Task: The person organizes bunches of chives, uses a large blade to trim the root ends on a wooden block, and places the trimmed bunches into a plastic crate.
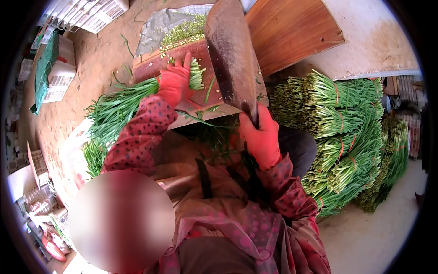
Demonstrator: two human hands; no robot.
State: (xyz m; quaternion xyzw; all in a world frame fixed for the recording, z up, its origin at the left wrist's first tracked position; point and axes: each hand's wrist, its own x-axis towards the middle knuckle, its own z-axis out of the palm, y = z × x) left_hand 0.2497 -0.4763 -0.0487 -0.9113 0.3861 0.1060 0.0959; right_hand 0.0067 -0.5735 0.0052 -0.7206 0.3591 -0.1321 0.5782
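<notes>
My left hand [174, 80], in a red glove, presses down on a bundle of garlic chives [137, 87] laid across a red cutting board [147, 73]. Its pale cut stem ends [196, 73] stick out past the fingers toward the right, while the green leaves trail left off the board. In my red-gloved right hand [262, 137] is the handle of a large, broad-bladed chopping knife [229, 51]. The brown, worn blade points away from me above the board's right side and hides part of it. Loose green leaves [209, 89] lie on the board.
Chopped stem ends [186, 30] are heaped on a grey plastic sheet [150, 30] beyond the board. Rubber-banded chive bundles [338, 120] are piled at right. A wooden panel [294, 30] leans behind. White plastic crates [106, 15] stand far left; more chives [94, 156] lie near left.
</notes>
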